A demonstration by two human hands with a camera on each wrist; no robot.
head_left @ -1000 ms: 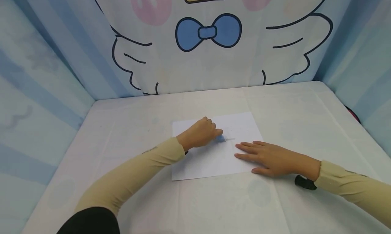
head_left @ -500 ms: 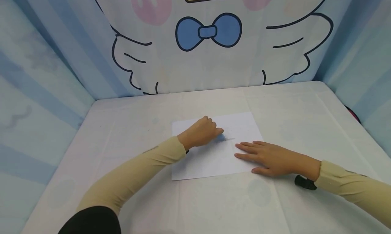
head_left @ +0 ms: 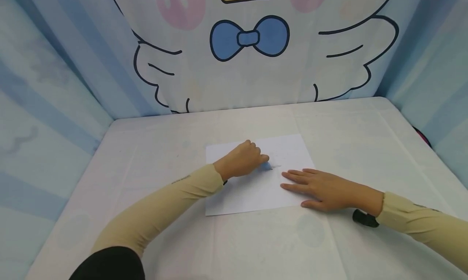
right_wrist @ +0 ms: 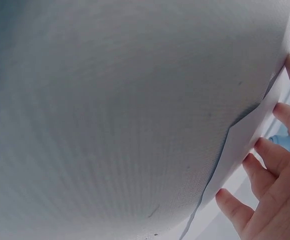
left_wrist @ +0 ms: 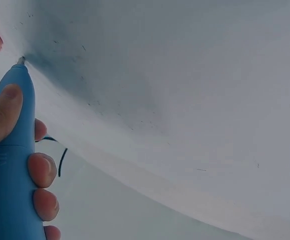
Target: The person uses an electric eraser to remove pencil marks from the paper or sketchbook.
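My left hand (head_left: 241, 160) grips a thick blue pen-shaped electric eraser (left_wrist: 15, 120), with the thumb along one side and the fingers curled round the other. The tool's narrow tip touches or nearly touches a white sheet of paper (head_left: 234, 196). Small dark crumbs are scattered over the paper in the left wrist view, and a faint grey mark (head_left: 276, 166) lies just right of the tip. On the sheet's right side rests my right hand (head_left: 321, 190), fingers straight and spread. The right wrist view shows its fingertips (right_wrist: 227, 197) on the paper near its edge.
A white cloth covers the table (head_left: 256, 247) under the paper. Behind it hangs a curtain with a cartoon bow tie (head_left: 248, 38), and pale blue striped curtains (head_left: 44, 129) close in the sides. Dark bands (head_left: 365, 218) circle the wrists.
The left hand and the blue electric eraser have shifted very slightly to the right, over the grey mark. The right hand stays where it was on the paper.
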